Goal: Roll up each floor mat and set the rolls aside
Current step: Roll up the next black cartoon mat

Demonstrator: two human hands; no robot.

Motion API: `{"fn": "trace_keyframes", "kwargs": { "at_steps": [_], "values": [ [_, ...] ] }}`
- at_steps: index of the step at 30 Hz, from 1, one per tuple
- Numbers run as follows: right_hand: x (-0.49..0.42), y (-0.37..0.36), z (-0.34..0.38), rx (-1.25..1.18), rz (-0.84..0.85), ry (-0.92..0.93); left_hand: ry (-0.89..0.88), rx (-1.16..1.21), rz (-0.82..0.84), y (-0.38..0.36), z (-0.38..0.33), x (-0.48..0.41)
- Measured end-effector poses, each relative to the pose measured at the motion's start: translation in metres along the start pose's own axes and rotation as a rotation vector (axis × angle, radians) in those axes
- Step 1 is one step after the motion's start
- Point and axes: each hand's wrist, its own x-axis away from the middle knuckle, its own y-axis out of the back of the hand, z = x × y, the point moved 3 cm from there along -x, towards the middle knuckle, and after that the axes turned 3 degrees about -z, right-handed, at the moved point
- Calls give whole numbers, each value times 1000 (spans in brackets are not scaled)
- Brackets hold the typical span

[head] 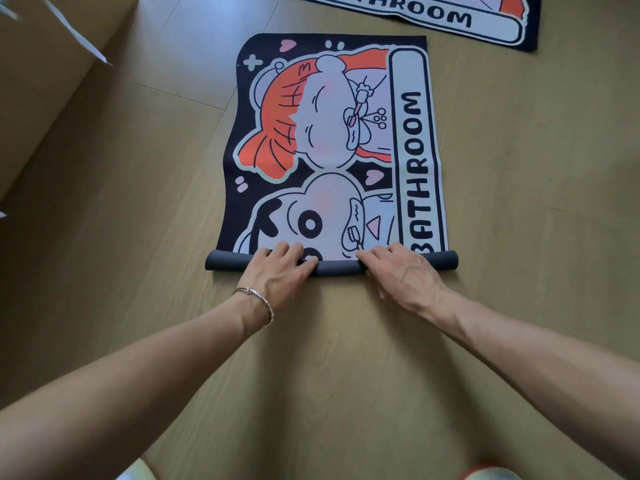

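Bracelet point(257, 296) on left wrist. Both hands on near end of mat point(332, 150), side by side. Left hand point(277, 275) and right hand point(401, 271) each curl fingers over rolled edge point(341, 269), fingertips on printed face. Only narrow dark roll formed; rest of mat lies flat on wood floor point(138, 209), "BATHROOM" strip along right side. Cardboard box point(52, 71) at far left. Second mat point(433, 15) flat on floor beyond, well apart.
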Motion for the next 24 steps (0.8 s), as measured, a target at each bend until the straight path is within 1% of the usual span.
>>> {"fn": "trace_keyframes", "kwargs": {
  "at_steps": [3,5,11,13,16,18,21,24],
  "values": [
    [-4,2,-1,-23,56,-30,87,22,124,-3,3,-8],
    [-5,3,-3,-40,68,-42,102,48,161,-1,5,-10],
    [1,-3,1,-115,105,-3,63,136,199,5,1,7],
    [7,-6,7,-160,146,18,19,169,240,6,-1,19],
    [14,-7,14,-207,179,42,-40,148,270,2,-4,29],
    [16,-7,16,-196,141,58,-28,131,279,0,-3,30],
    [16,-5,19,-120,-5,94,-10,122,299,1,-4,28],
    [18,-6,22,-19,-40,128,24,88,284,0,-4,27]
  ]
}}
